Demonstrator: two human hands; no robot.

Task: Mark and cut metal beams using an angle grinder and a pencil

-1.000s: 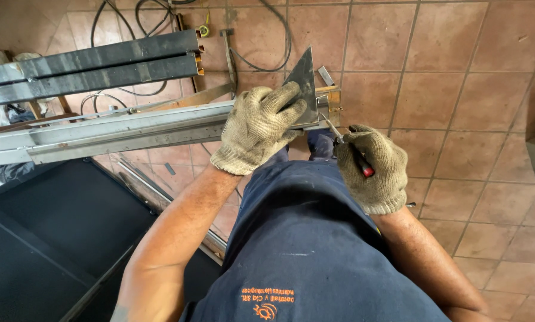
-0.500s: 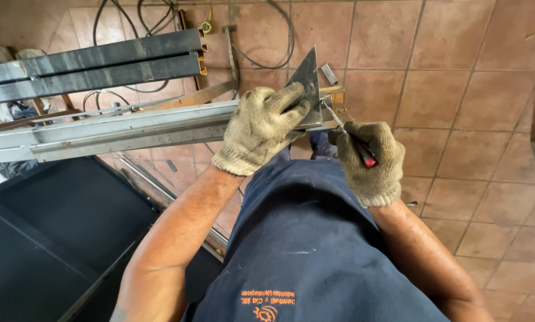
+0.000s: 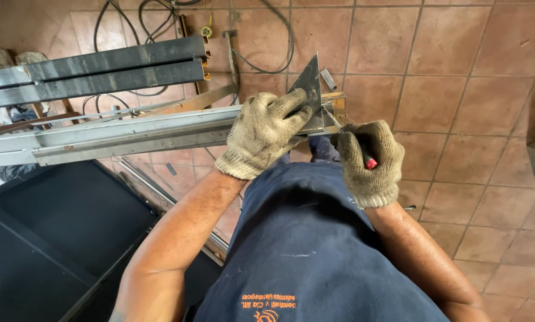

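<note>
Head view, looking down. The left hand [image 3: 266,132], gloved, presses a dark triangular plate [image 3: 309,89] flat against the end of the long grey rail [image 3: 130,132]; its fingers are spread over the plate's lower edge, closed down on it rather than wrapped around it. The right hand [image 3: 369,161], also gloved, has its fingers shut around a red-handled scriber [image 3: 345,136], whose thin metal tip meets the plate's right edge. Compared with the view a second ago, the right hand has risen toward 12 o'clock and closer to the plate, so less of the red handle shows; the left hand and the plate have kept their place. Judged from this, a line is being traced along the plate's edge onto the rail end. At 10 o'clock lie two dark steel tubes [image 3: 100,68], side by side. Black cables [image 3: 267,59] loop across the terracotta tile floor [image 3: 458,89] at 12 o'clock. A black panel [image 3: 52,238] fills 8 o'clock.
</note>
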